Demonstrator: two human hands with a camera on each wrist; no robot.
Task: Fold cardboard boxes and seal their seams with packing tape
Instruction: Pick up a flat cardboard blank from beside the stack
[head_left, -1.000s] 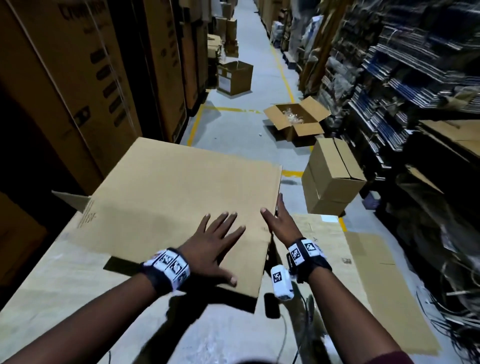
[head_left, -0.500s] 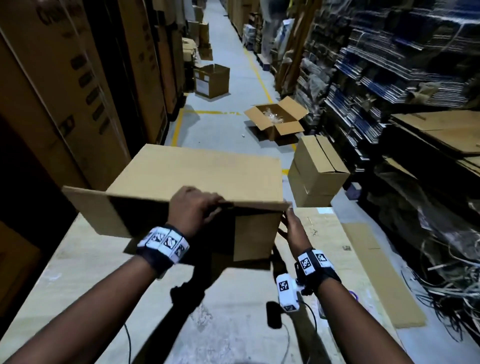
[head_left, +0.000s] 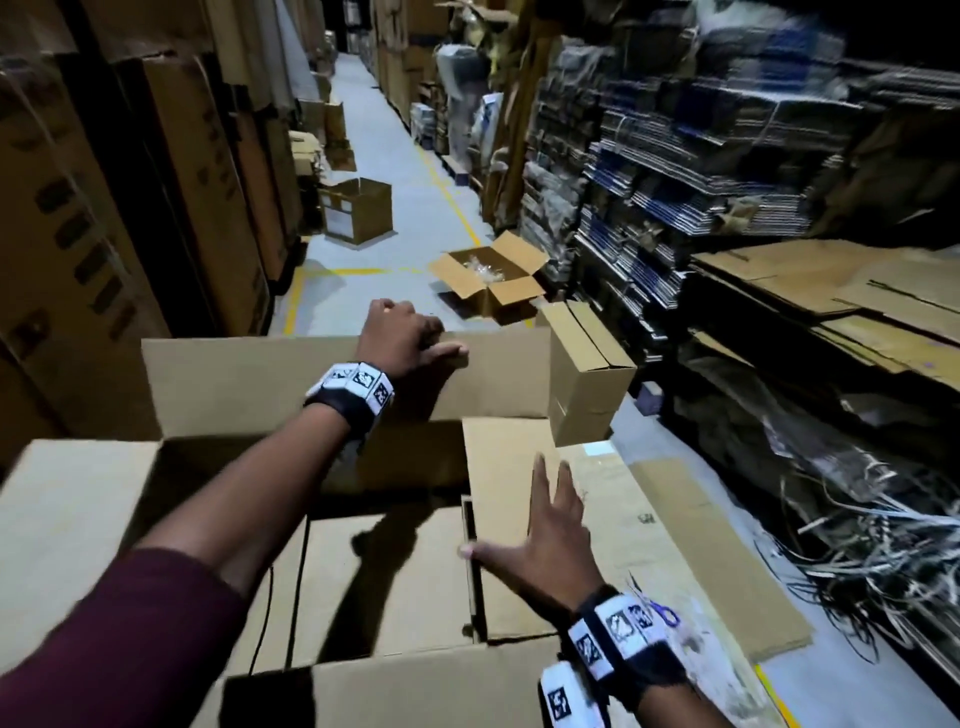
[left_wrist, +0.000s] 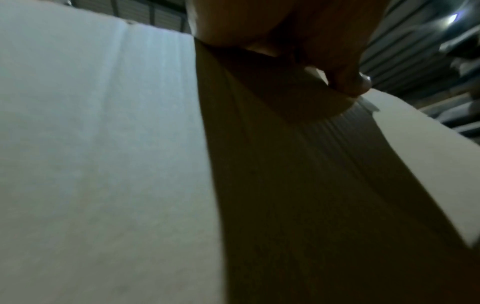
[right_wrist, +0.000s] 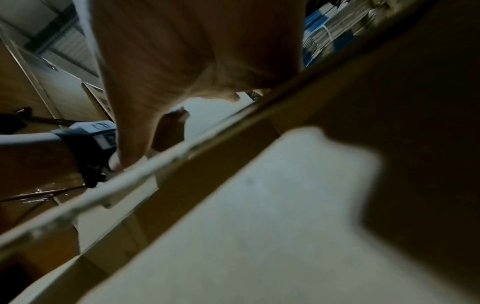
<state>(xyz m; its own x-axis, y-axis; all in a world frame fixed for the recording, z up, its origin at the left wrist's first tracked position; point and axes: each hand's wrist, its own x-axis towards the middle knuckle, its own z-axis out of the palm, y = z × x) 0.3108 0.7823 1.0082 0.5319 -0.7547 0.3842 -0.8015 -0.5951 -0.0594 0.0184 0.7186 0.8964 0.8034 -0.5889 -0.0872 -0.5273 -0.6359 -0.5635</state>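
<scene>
Big cardboard box (head_left: 249, 384) stands open on the floor, centre-near, flaps up. L hand (head_left: 400, 335) grips top edge of far flap (head_left: 509, 369), fingers (head_left: 447, 353) curled over it. R hand (head_left: 550, 540) is spread flat, fingers straight, over right inner flap (head_left: 498, 467); contact not clear. Sealed box (head_left: 587, 374) & open box (head_left: 488, 280) sit further off, right.
</scene>
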